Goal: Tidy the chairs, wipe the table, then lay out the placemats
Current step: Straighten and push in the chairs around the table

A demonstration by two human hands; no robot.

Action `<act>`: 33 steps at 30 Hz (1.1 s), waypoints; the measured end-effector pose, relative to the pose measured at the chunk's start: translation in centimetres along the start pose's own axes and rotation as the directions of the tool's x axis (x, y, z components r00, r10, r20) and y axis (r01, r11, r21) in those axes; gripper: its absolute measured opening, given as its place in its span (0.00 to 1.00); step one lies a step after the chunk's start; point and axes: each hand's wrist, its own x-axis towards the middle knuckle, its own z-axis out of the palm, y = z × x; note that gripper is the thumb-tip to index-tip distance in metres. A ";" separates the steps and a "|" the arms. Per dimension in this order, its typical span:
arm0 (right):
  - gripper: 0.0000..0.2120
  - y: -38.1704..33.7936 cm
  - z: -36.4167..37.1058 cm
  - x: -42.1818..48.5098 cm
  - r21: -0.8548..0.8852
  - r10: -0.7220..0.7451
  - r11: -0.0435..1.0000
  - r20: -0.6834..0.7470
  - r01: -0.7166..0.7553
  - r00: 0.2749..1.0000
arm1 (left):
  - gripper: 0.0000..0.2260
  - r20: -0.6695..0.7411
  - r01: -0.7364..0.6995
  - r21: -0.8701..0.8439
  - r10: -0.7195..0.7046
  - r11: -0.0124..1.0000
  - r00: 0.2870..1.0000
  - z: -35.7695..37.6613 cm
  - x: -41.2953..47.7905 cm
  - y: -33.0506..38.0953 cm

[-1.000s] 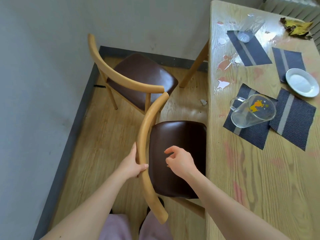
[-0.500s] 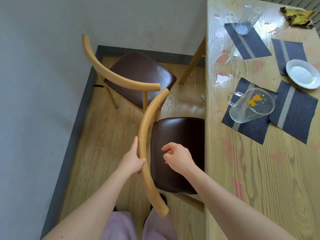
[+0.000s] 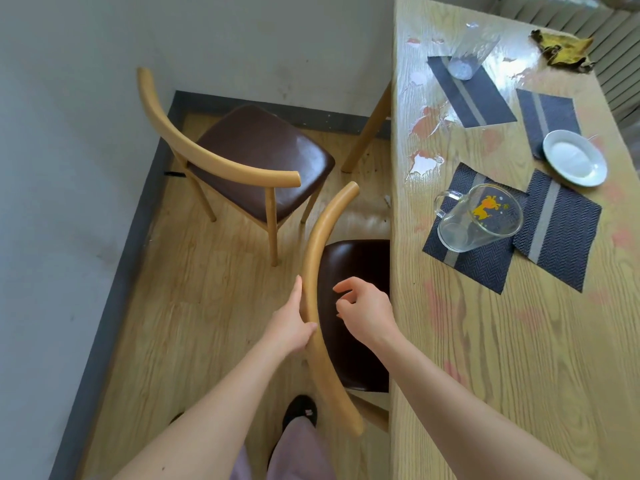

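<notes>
Bench [image 3: 485, 358] of pale wood is filling the right side, wet with spilled patches near its far end. Near chair [image 3: 313, 271] is sitting with its dark seat partly under the bench edge; a second chair [image 3: 256, 161] is standing farther off, angled toward the wall corner. Four dark striped placemats [image 3: 561, 230] are lying askew, one bearing a tipped glass mug [image 3: 479, 218], another a tumbler [image 3: 471, 53]. A white saucer [image 3: 575, 157] is resting beside them. Left hand [image 3: 289, 329] is gripping the near chair's curved backrest; right hand [image 3: 367, 311] is hovering over the seat, fingers loosely curled, holding nothing.
</notes>
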 end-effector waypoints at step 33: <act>0.15 -16.7 0.5 -3.7 -0.027 -0.147 0.989 -0.085 0.146 0.985 | 0.28 -0.197 -0.323 0.222 0.367 0.920 0.909 -21.5 -5.9 -0.4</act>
